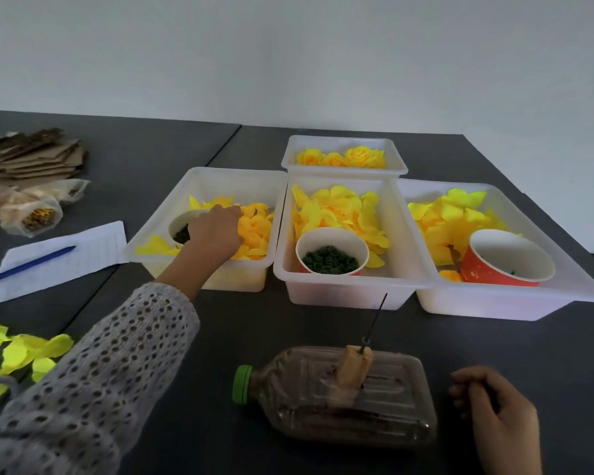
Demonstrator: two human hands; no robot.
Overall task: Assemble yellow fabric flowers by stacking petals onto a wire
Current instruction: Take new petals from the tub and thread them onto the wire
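My left hand point(215, 228) reaches into the left white bin point(158, 231) and lies on the orange-yellow petals point(254, 231), beside a paper cup point(180, 222) of green pieces. Its fingertips are hidden among the petals. My right hand point(491, 409) rests loosely curled on the table, holding nothing, just right of a brown bottle point(309, 409) that lies on its side. A wooden block point(354, 368) on the bottle holds a thin dark wire point(376, 318) pointing up, bare. The back bin point(343, 140) holds finished yellow flowers point(357, 156).
The middle bin point(340, 293) and the right bin point(494, 308) hold yellow petals and paper cups. Loose lime-yellow petals point(24, 347) lie at the left table edge. A paper sheet point(83, 248) with a blue pen point(28, 265) and cardboard pieces point(31, 156) sit far left.
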